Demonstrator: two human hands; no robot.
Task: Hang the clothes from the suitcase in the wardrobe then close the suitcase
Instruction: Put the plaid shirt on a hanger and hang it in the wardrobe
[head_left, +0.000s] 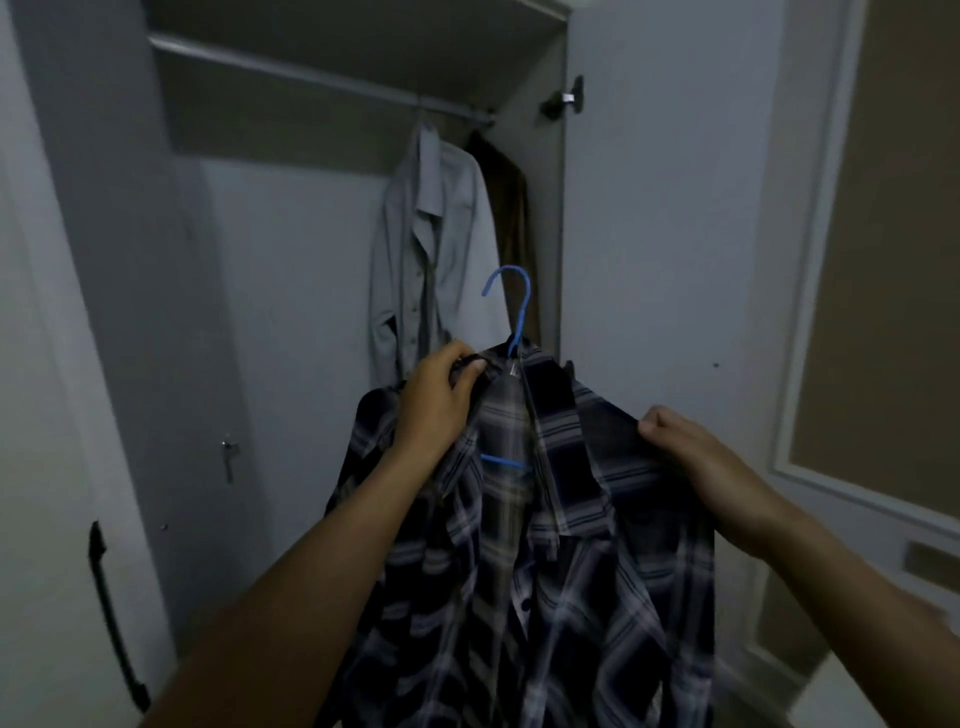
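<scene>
A dark plaid shirt (561, 561) hangs on a blue hanger (517, 306), held up in front of the open wardrobe. My left hand (436, 400) pinches the shirt's collar just left of the hanger's neck. My right hand (696, 457) grips the shirt's right shoulder. The hanger's hook points up and left, well below the wardrobe rail (322, 78). The suitcase is out of view.
A pale grey shirt (431, 249) and a brown garment (511, 218) hang at the rail's right end. The wardrobe's left door (57, 415) with a black handle stands open; its right door (660, 234) too. A room door (883, 260) is at the right.
</scene>
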